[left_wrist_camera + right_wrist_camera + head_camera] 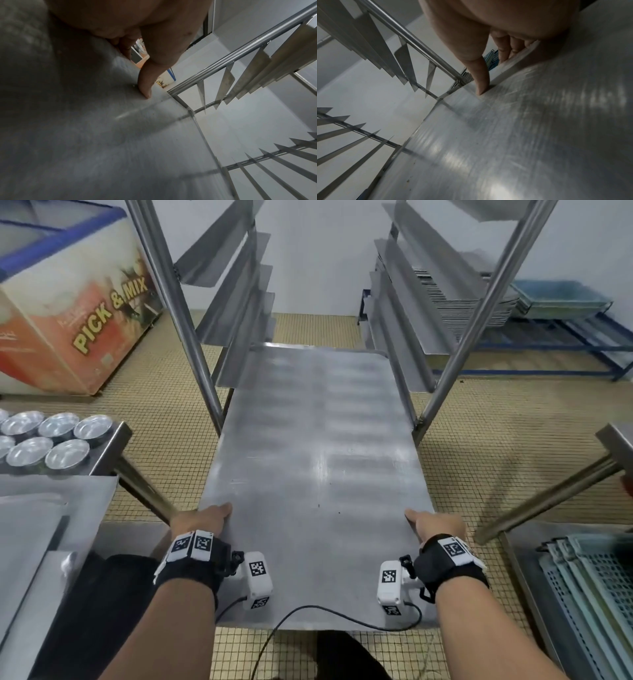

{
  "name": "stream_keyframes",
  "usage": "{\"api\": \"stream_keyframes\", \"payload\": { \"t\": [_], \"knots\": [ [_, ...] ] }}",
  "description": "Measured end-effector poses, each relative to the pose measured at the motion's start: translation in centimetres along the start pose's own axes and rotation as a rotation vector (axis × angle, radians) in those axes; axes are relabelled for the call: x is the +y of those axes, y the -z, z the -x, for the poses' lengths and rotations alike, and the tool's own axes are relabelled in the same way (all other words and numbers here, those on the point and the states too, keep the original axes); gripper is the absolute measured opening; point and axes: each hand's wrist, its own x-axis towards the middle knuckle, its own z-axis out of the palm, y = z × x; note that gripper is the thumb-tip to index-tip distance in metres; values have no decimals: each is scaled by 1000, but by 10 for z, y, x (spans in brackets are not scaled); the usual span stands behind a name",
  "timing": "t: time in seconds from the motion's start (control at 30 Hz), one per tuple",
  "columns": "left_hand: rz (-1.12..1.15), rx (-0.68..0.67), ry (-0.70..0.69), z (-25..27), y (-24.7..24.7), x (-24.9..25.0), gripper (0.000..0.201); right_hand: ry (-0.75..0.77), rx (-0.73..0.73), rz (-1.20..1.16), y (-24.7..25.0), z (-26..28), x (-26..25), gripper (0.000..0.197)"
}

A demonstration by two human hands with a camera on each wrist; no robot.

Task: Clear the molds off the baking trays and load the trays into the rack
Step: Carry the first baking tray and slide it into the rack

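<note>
A large flat metal baking tray (pixel 315 460) is held level in front of me, its far end partly between the rails of the steel rack (pixel 191 320). My left hand (pixel 209 518) grips the tray's left edge, thumb on top (pixel 145 86) and fingers curled underneath. My right hand (pixel 433 525) grips the right edge the same way, thumb pressed on the surface (pixel 482 83). The tray (pixel 85 128) carries no molds. Several round shiny molds (pixel 51 436) sit on a steel table at the left.
The rack has angled slide rails on both sides (pixel 404 302). A "PICK & MIX" freezer chest (pixel 68 313) stands at the left. Stacked trays (pixel 479 296) lie on a blue frame behind the rack. Perforated trays (pixel 589 594) lie at the lower right beside a table leg (pixel 548 498).
</note>
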Motion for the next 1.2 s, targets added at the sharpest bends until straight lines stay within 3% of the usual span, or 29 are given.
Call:
{"api": "stream_keyframes", "payload": {
  "t": [0.17, 0.3, 0.43, 0.53, 0.63, 0.77, 0.93, 1.1, 1.2],
  "knots": [
    [-95, 15, -34, -21, -29, 34, 68, -6, 23, -17, -27, -37, -32, 61],
    [-80, -3, -78, -43, -52, 58, 52, -4, -4, 16, -46, -67, -56, 39],
    [-6, 27, -67, -59, -73, 82, 41, 7, -1, 22, -65, -88, -80, 60],
    [13, 22, -75, -70, -85, 100, 37, 13, -16, 13, -76, -102, -97, 54],
    [16, 32, -90, -81, -95, 116, 41, 3, -33, 23, -88, -115, -114, 50],
    [14, 41, -93, -100, -107, 134, 50, -20, 2, 28, -101, -128, -131, 64],
    [14, 68, -85, -116, -117, 146, 68, -6, 21, 95, -114, -134, -143, 68],
    [-115, 73, -182, -124, -125, 152, 67, 87, 15, 305, -120, -132, -153, 57],
    [-356, 61, -221, -121, -118, 157, 63, 178, -37, 457, -117, -123, -155, 32]
  ]
}}
